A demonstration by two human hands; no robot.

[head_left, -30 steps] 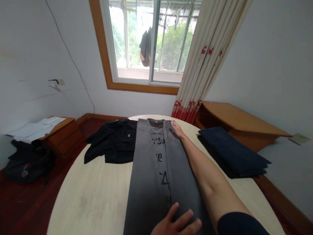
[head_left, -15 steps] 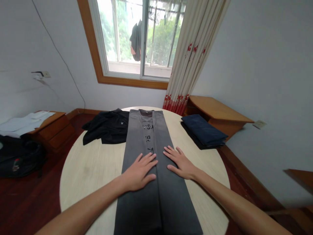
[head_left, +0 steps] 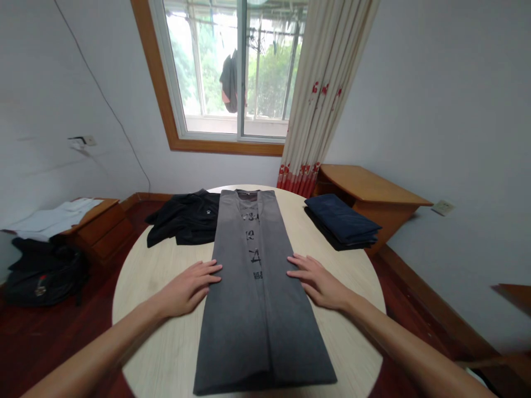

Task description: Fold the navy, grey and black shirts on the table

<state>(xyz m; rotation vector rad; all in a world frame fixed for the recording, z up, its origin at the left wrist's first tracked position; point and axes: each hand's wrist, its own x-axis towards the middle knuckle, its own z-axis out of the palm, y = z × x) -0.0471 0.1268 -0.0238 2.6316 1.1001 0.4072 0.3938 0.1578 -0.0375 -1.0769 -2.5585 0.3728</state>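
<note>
A dark grey T-shirt [head_left: 236, 309] with black printed characters lies lengthwise on the round table, its two sides folded in to a long strip. Its neckline is at the far end, towards the window. At the strip's left edge, my left hand [head_left: 188, 287] rests with stretched fingers, fingertips just over the cloth. Across from it, my right hand [head_left: 321, 282] touches the right edge, fingers also extended. Neither hand grips anything. Beside the T-shirt's far left side lies a black shirt [head_left: 188, 218] with a small white mark, loosely spread.
Folded dark clothes [head_left: 342, 221], navy on top, lie at the table's right. The pale round table [head_left: 161, 271] stands before a window and curtain [head_left: 315, 110]. A wooden desk [head_left: 369, 185] is behind right; a low cabinet [head_left: 102, 226] and black bag [head_left: 45, 276] are left.
Both hands were flat on top of the T-shirt. My left hand has moved left to its left edge, my right hand slightly right to its right edge, uncovering more of the print.
</note>
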